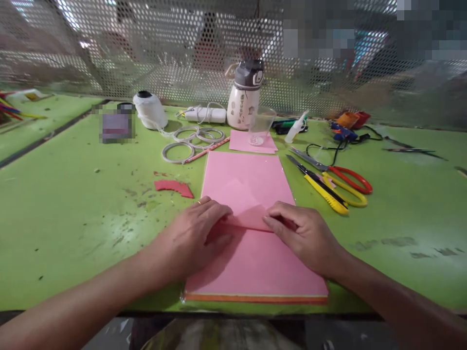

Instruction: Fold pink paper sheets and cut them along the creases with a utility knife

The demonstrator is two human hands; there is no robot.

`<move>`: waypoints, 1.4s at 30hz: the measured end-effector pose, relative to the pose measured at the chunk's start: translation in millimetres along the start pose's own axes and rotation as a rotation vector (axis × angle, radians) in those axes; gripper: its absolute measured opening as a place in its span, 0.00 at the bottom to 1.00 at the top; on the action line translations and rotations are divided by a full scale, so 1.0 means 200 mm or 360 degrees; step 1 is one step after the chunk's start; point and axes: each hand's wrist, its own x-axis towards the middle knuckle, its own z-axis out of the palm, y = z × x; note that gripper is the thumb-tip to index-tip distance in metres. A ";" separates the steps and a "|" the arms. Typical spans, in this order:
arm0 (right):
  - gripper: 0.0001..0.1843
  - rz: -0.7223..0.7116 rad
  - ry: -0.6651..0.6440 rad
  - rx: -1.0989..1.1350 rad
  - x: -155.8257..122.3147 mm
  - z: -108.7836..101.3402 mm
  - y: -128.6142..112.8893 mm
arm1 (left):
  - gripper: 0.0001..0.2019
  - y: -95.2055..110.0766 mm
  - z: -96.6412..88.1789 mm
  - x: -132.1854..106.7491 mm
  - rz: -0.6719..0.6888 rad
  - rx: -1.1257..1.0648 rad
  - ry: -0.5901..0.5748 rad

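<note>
A stack of pink paper sheets (251,270) lies in front of me, with orange and pale yellow layers showing at its near edge. On top of it is a smaller piece of pink paper (246,216) with a straight edge facing me. My left hand (195,236) grips the left end of that edge, its fingers curled and partly hidden. At the right end, my right hand (304,236) pinches the paper between thumb and forefinger.
To the right lie scissors (352,179) and a yellow cutter knife (326,194). Red paper scraps (174,186) are on the left. Behind the stack stand a clear cup (260,127), a bottle (242,104), a thread spool (150,111) and white rings (178,152).
</note>
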 end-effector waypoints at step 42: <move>0.07 0.0371 0.0126 -0.0256 0.03 0.07 0.04 | 0.13 0.05 0.00 -0.02 0.0054 -0.0201 0.0059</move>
